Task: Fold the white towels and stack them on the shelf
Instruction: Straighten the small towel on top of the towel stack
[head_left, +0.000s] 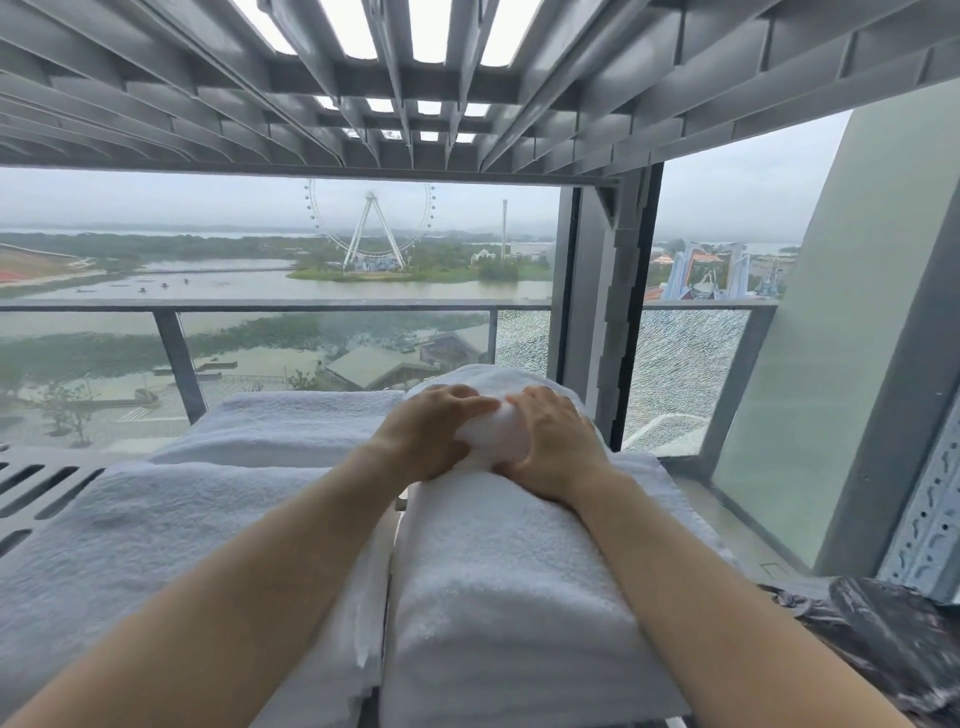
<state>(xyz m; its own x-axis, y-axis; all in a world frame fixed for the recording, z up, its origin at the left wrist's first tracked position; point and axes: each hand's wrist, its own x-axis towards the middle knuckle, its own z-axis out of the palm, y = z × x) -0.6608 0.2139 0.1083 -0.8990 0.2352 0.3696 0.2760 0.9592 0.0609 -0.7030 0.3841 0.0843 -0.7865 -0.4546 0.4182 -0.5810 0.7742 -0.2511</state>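
Note:
A folded white towel (498, 587) lies lengthwise on the right stack of the grey slatted shelf (31, 488). My left hand (431, 436) and my right hand (556, 441) press down side by side on its far end, fingers curled into the cloth and bunching it between them. Another folded white towel (156, 540) lies flat to the left. A third towel (280, 426) sits behind that one. Under the right stack a further towel edge (670, 478) shows.
The grey slatted underside of the upper shelf (405, 83) hangs close overhead. A grey upright post (618, 312) stands just behind the right stack. A perforated metal upright (930, 519) and dark crumpled plastic (872, 639) are at the right. Beyond is a window with a glass railing.

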